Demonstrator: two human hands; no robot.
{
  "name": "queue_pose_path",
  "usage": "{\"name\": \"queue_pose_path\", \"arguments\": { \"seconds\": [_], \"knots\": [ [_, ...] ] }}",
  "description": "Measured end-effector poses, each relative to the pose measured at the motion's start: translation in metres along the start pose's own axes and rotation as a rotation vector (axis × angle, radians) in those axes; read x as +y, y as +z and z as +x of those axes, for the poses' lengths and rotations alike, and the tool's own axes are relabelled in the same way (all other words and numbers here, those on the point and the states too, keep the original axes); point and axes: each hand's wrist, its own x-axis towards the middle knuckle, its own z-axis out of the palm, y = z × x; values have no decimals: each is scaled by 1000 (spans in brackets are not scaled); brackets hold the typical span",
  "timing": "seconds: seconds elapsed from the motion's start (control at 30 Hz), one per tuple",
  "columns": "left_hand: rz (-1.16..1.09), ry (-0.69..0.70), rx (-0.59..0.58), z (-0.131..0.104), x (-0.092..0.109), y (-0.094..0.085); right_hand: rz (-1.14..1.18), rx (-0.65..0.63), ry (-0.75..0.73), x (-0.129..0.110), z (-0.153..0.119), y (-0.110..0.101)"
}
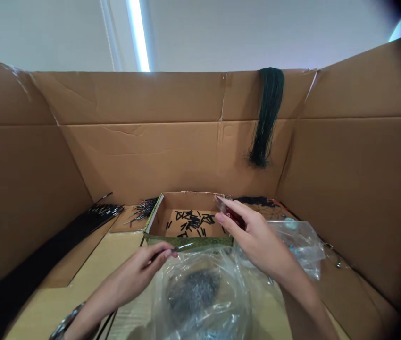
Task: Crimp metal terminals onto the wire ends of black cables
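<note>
My left hand (154,259) is closed, pinching a thin dark cable with a shiny silver end (185,246) that points right. It is just in front of the shallow cardboard box (189,242), which has a green patterned outside. Short black tube pieces (193,222) lie scattered inside that box. My right hand (252,231) is wrapped round a small red-handled tool (234,217) with a pointed metal tip, over the box's right side. Whether its jaws are open is too small to tell. Below the hands is a clear plastic bag (204,302) with a dark grey mass of small contents.
Long black cables (62,241) lie along the left, and a bundle of wire ends (146,210) is beside the box. Another clear bag (303,245) lies on the right. Dark green threads (269,113) hang over the back cardboard wall (144,99); cardboard walls stand on both sides.
</note>
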Motion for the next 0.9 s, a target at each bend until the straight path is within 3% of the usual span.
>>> {"name": "queue_pose_path", "arguments": {
  "seconds": [0.2, 0.33, 0.53, 0.9],
  "knots": [
    [-27, 116, 34, 22, -5, 23, -128, -141, 115, 46, -37, 16],
    [25, 107, 18, 23, -6, 34, -151, -125, 181, 66, -68, 38],
    [166, 79, -46, 17, -12, 45, -169, -173, 189, 55, -77, 64],
    [181, 48, -171, 8, 5, 52, -223, -264, 257, 35, -69, 74]
  ]
}}
